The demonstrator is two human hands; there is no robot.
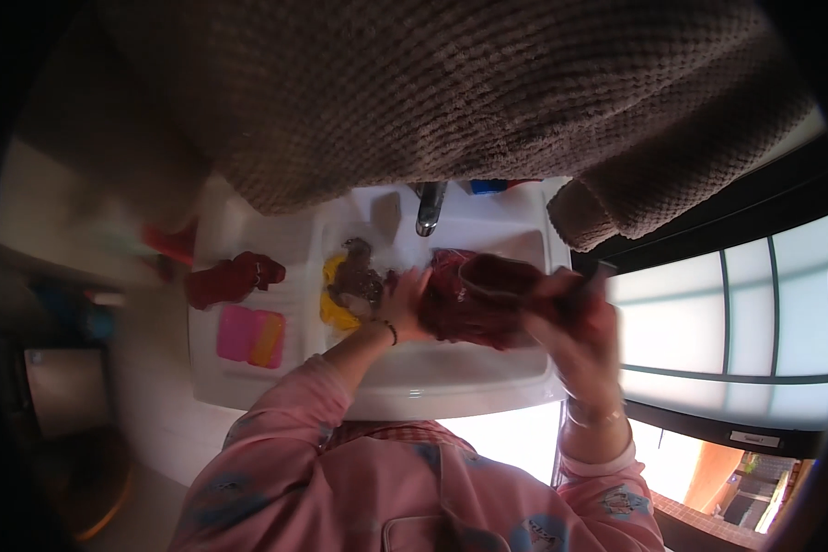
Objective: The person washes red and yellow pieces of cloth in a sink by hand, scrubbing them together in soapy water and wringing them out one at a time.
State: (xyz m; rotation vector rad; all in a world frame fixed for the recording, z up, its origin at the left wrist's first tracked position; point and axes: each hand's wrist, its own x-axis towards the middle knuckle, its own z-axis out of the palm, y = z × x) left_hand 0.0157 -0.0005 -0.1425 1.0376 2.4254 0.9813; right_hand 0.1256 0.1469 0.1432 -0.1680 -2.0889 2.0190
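A wet dark red cloth garment stretches over the right part of the white sink, between my hands. My left hand, with a dark bracelet on the wrist, holds its left edge; some fingers are hidden by the fabric. Raised at the sink's right side, my right hand is closed around the garment's other end and is blurred by motion. Beside my left hand lie a wet grey-brown cloth and a yellow cloth-like thing, with suds around them.
A metal faucet stands behind the garment. On the left ledge are a bunched red cloth and a pink and orange block. A thick brown towel hangs over the far side, near a blue package.
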